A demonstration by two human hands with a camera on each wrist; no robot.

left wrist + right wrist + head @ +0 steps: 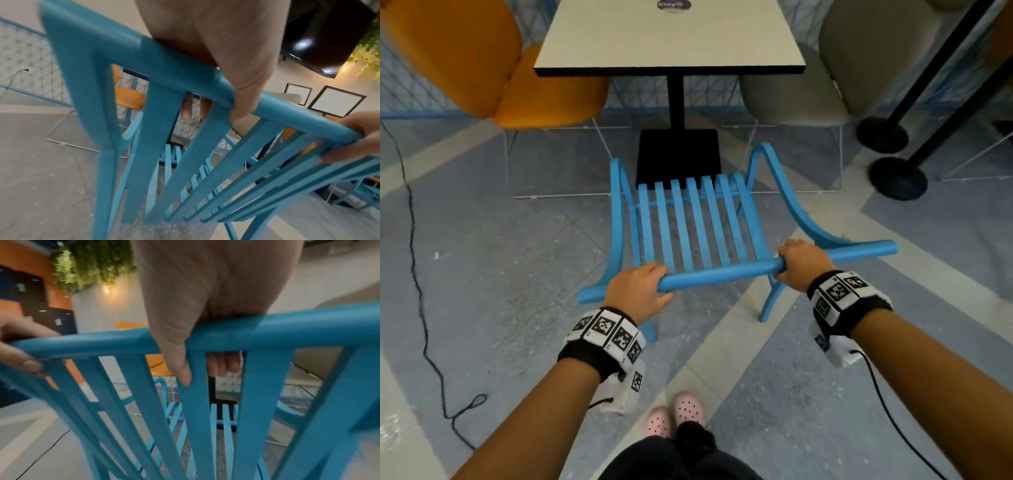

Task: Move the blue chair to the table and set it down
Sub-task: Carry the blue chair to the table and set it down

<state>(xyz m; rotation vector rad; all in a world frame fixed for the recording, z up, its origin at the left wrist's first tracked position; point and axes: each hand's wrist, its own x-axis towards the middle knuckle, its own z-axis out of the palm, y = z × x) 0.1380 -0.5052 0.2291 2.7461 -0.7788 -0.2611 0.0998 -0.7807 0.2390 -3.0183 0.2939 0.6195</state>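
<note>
A blue slatted chair (688,222) stands in front of me, its seat facing a white square table (671,34) on a black pedestal. My left hand (640,289) grips the left part of the chair's round top rail (722,272), fingers curled over it. My right hand (803,262) grips the same rail further right. In the left wrist view my left hand (222,68) wraps the blue rail (180,65). In the right wrist view my right hand (197,321) wraps the rail (287,331), thumb down a slat. The chair's front edge lies near the table's black base (678,157).
An orange chair (493,68) sits left of the table and a grey chair (835,68) to its right, both on thin wire legs. Two black stanchion bases (890,154) stand at the right. A black cable (417,274) runs over the floor at left. My pink shoes (674,414) are below.
</note>
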